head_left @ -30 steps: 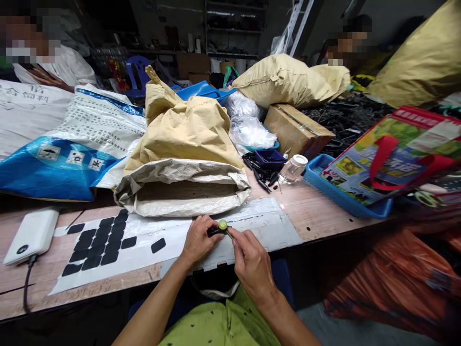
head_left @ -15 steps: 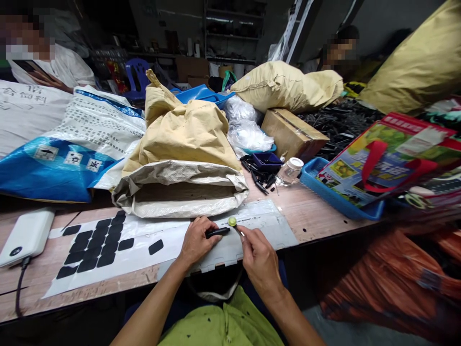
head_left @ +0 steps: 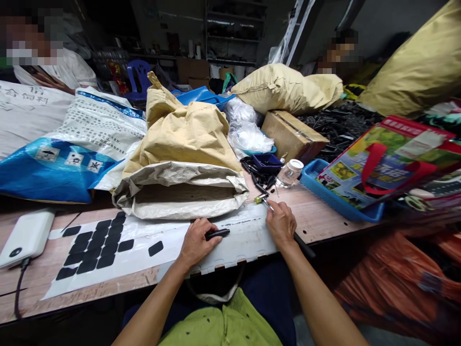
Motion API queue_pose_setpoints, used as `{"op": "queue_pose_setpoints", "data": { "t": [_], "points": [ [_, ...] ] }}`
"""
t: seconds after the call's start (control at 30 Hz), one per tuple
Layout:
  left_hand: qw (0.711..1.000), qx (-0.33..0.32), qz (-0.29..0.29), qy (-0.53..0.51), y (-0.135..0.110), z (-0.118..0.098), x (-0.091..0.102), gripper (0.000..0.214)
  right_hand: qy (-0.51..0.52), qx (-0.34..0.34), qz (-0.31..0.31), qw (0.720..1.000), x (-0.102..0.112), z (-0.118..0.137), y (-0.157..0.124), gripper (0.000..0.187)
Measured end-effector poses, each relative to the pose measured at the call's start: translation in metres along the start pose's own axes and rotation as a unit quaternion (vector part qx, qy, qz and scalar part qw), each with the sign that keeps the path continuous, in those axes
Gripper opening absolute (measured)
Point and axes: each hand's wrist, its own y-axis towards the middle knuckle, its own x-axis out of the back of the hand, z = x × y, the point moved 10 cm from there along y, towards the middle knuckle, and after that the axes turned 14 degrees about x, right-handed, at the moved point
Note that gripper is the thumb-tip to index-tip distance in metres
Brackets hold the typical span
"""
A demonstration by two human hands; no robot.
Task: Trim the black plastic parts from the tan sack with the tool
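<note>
My left hand (head_left: 197, 241) rests at the grey-white board (head_left: 248, 235) on the table, its fingers closed on a black pen-like piece (head_left: 219, 234) that points to the right. To the right, my right hand (head_left: 281, 223) is closed round a small hammer. The hammer's yellow-green head (head_left: 260, 198) is beyond the fingers, close to a pile of black pen-like parts (head_left: 257, 180). Its black handle (head_left: 304, 246) sticks out behind the hand, over the table's front edge.
Black square pads (head_left: 94, 253) lie on a white sheet at the left, near a white power bank (head_left: 27, 238). An open-mouthed sack (head_left: 183, 192) lies behind my left hand. A clear jar (head_left: 289, 173), a dark blue tray (head_left: 267, 162) and a blue basket (head_left: 342, 206) stand at the right.
My right hand has moved right and slightly forward with the hammer, away from the black piece. My left hand has stayed in place, still holding that piece.
</note>
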Motion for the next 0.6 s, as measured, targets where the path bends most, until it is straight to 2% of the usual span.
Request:
{"op": "queue_pose_setpoints", "data": {
  "t": [0.23, 0.33, 0.4, 0.5, 0.53, 0.6],
  "points": [
    [1.0, -0.009, 0.009, 0.011, 0.0, -0.002, -0.001, 0.018, -0.061, -0.004, 0.013, 0.998, -0.007, 0.006, -0.002, 0.031],
    [0.999, -0.029, 0.02, -0.015, -0.018, -0.019, 0.004, 0.023, -0.063, -0.01, 0.023, 0.998, -0.008, 0.006, -0.002, 0.031],
    [0.995, -0.053, 0.071, -0.051, -0.043, -0.036, 0.0, 0.026, -0.064, -0.011, 0.022, 0.998, -0.008, 0.005, -0.002, 0.031],
    [0.974, -0.076, 0.201, -0.074, -0.089, -0.052, -0.026, 0.028, -0.063, -0.011, 0.021, 0.998, -0.009, 0.005, -0.002, 0.031],
    [0.968, -0.071, 0.231, -0.068, -0.102, -0.05, -0.036, 0.029, -0.064, -0.011, 0.022, 0.998, -0.01, 0.005, -0.002, 0.03],
    [0.967, -0.03, 0.249, -0.041, -0.116, -0.033, -0.054, 0.03, -0.066, -0.01, 0.026, 0.997, -0.01, 0.006, -0.002, 0.03]
  ]
}}
